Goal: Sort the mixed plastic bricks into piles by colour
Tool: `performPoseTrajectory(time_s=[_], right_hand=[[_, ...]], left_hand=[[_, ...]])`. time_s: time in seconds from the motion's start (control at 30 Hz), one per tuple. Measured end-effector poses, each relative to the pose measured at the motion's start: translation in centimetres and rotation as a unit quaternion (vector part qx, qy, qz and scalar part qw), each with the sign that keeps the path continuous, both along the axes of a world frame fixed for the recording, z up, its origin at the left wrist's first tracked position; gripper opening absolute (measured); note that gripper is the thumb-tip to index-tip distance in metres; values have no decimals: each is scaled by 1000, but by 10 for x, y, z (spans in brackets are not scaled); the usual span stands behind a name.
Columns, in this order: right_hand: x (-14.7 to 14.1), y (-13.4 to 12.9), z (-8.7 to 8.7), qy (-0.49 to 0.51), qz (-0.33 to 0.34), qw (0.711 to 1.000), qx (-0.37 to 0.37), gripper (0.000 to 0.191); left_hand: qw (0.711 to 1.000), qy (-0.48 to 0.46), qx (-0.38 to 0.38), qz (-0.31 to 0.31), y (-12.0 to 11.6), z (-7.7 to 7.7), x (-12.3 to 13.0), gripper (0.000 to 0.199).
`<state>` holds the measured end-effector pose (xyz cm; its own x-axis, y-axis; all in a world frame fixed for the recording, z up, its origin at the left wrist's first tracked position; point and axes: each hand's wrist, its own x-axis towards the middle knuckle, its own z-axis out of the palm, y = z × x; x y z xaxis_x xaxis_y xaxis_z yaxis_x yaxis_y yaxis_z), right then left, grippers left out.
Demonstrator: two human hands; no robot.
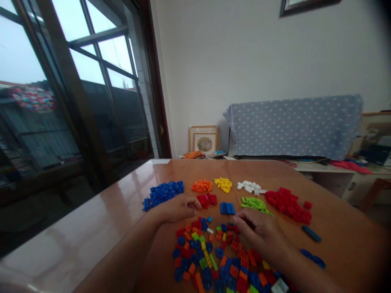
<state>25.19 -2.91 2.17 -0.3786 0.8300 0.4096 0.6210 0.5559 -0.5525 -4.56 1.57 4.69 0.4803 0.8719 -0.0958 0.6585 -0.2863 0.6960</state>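
My left hand (183, 206) is at the near left edge of a small group of dark red bricks (207, 200). Its fingers are curled, and whatever they hold, if anything, is hidden. My right hand (262, 227) is closed just right of a row of blue bricks (227, 208), its thumb and forefinger tips close together near the row's lower right corner. I cannot make out anything in that pinch. Below and between both hands spreads a mixed heap of toy building bricks (214, 258) in red, orange, blue, green and yellow, with round blue pieces among them.
Sorted piles lie across the brown table (253, 167): blue (165, 193), orange (202, 186), yellow (224, 184), white (250, 187), lime green (255, 204) and red (287, 203). A dark blue piece (311, 233) and blue oval pieces (313, 258) lie at right.
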Motion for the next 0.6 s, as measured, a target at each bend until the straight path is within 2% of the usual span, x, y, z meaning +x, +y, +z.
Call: performPoseTrajectory(time_s=[0.1, 0.17, 0.4, 0.6], right_hand=[[0, -1, -1, -13, 2, 1000, -7, 32], [0, 0, -3, -16, 1, 1000, -12, 34], [-1, 5, -9, -32, 5, 999, -27, 34], [-1, 4, -12, -38, 3, 999, -36, 33]], left_hand=[[998, 22, -60, -21, -16, 4, -4, 32], [996, 45, -71, -20, -20, 4, -7, 31], [988, 149, 13, -45, -23, -2, -15, 29], [987, 150, 7, -47, -20, -15, -12, 30]])
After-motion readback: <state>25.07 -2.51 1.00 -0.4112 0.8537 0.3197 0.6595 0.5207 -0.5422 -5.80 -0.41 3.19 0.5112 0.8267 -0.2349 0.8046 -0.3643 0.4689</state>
